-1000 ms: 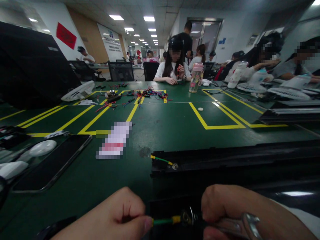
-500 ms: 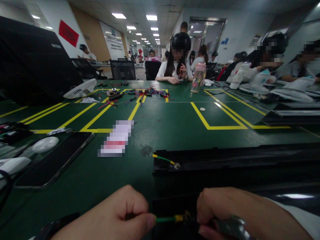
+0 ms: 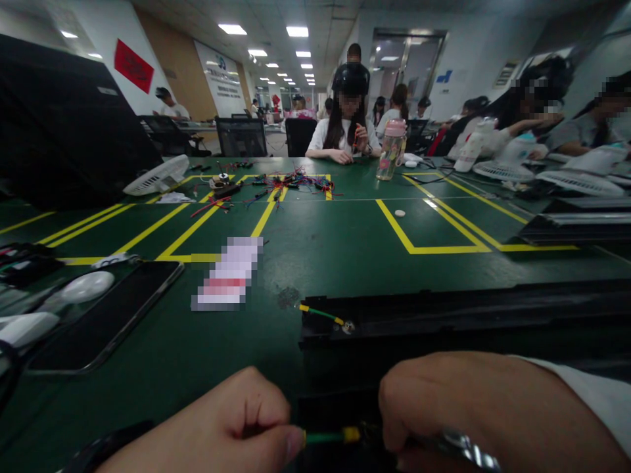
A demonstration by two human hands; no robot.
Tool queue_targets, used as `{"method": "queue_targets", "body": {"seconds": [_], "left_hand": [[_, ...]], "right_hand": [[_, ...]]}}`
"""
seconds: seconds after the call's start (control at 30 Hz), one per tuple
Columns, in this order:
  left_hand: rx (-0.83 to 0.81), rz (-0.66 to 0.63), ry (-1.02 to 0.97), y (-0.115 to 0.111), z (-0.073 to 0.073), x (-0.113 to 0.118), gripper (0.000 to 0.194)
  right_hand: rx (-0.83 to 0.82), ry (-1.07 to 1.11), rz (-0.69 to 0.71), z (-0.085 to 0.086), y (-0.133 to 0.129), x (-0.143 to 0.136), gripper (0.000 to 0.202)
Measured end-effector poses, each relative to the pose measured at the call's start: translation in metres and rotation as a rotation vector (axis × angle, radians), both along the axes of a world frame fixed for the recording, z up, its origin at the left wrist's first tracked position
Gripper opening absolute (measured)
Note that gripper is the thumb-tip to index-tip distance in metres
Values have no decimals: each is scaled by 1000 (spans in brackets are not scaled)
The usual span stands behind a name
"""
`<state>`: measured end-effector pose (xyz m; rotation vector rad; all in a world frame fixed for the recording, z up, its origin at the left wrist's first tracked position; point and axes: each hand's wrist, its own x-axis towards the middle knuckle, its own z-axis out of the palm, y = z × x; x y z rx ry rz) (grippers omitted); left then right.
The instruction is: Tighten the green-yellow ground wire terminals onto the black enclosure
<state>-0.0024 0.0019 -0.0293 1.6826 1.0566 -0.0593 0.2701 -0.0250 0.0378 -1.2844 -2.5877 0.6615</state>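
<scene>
Low in the view, my left hand [image 3: 246,420] is closed, with thumb and forefinger pinching one end of a short green wire [image 3: 325,437] with yellow sleeves. The wire's other end runs right to a spot beside my right hand [image 3: 438,401], over a dark part that is hard to make out. My right hand is curled around a shiny metal tool [image 3: 468,450]; its working end is hidden. Just beyond lies a long black rail [image 3: 444,312], and a similar green wire [image 3: 323,313] is fastened near its left end by a round metal piece.
To the left lie a phone [image 3: 108,315] and a white rounded device [image 3: 89,286]. A blurred paper slip [image 3: 229,272] is nearer the middle. Farther off are tangled wires [image 3: 296,180], a pink-lided bottle [image 3: 392,150] and a co-worker [image 3: 348,125]. A black monitor [image 3: 69,125] stands at left.
My right hand has shifted slightly left and up, and its tool has turned a little. My left hand keeps its pinch on the green wire, almost unmoved.
</scene>
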Motion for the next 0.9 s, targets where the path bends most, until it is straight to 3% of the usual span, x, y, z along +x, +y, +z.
{"method": "queue_targets", "body": {"seconds": [0.17,0.3,0.4,0.53,0.7,0.9], "left_hand": [[-39,11,15,1,-1,-3,30],[-92,67,4,0,-4,-5,28],[-46,42,7,0,-4,-5,28],[28,-11,-11,-1,-1,-1,33],[-5,-11,0,-3,1,1,38],[15,-24,-20,-1,1,1,40]], "right_hand": [[-76,109,103,1,1,5,22],[-42,225,-130,-2,-11,10,27],[21,253,-268,-15,-23,13,24],[18,234,-211,-28,-30,12,15],[-52,149,-215,-18,-26,-3,13],[70,65,-127,-15,-23,-7,16]]}}
